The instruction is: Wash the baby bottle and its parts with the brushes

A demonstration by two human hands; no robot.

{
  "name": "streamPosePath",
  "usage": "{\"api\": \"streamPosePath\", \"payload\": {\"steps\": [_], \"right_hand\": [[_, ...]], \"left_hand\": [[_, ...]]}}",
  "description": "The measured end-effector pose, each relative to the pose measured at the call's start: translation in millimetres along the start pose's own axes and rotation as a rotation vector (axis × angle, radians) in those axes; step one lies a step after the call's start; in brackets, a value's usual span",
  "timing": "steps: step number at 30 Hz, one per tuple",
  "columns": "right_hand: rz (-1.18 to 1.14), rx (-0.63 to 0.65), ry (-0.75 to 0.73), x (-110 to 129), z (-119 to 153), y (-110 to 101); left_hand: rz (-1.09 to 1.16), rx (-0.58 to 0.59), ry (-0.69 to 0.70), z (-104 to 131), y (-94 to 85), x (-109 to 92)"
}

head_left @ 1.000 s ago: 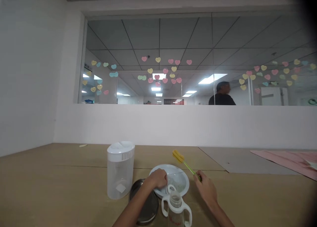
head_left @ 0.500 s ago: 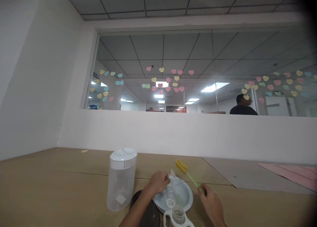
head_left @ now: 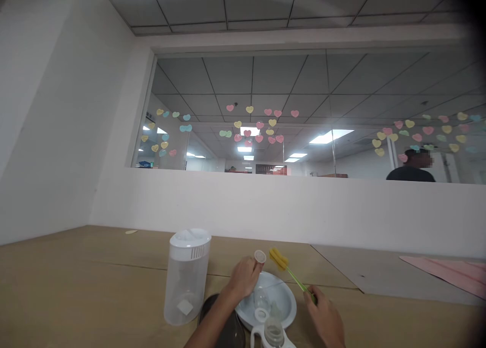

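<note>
My right hand (head_left: 324, 315) is closed around the green handle of a bottle brush (head_left: 279, 258), whose yellow sponge head points up and to the left. Between the fingers of my left hand (head_left: 243, 277) is a small pale round piece (head_left: 260, 257) with a ring-like face, held above the far left rim of a white basin (head_left: 286, 305). A clear bottle-shaped piece (head_left: 261, 298) and a white ring (head_left: 261, 314) lie in the basin. In front of it stands a clear baby bottle (head_left: 274, 332) with a white handle, cut off by the lower edge.
Left of the basin stands a tall translucent pitcher (head_left: 186, 282) with a white lid. A dark container (head_left: 228, 333) sits partly behind my left forearm. Pink cloth or paper (head_left: 451, 274) lies at right. Behind the glass is a person (head_left: 412, 168).
My left hand has lifted slightly and turned the small piece so its round face shows. The brush stays nearly in place. Behind the glass, the person has moved right.
</note>
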State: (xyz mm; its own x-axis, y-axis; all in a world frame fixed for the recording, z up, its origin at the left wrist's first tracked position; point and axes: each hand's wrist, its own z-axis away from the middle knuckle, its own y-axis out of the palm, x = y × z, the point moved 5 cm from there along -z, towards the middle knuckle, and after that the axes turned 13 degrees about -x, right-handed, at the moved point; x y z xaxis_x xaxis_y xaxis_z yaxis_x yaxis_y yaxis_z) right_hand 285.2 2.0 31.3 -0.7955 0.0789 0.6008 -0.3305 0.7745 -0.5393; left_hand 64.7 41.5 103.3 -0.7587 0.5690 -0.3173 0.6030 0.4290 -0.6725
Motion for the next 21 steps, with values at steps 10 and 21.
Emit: {"api": "streamPosePath", "payload": {"steps": [10,21], "right_hand": [[-0.097,-0.021,-0.050,10,3,-8],[-0.115,-0.184,-0.148,20,8,-23]], "left_hand": [[-0.016,-0.092,0.028,-2,-7.9,-2],[-0.021,-0.028,0.143,-2,-7.8,-12]]}}
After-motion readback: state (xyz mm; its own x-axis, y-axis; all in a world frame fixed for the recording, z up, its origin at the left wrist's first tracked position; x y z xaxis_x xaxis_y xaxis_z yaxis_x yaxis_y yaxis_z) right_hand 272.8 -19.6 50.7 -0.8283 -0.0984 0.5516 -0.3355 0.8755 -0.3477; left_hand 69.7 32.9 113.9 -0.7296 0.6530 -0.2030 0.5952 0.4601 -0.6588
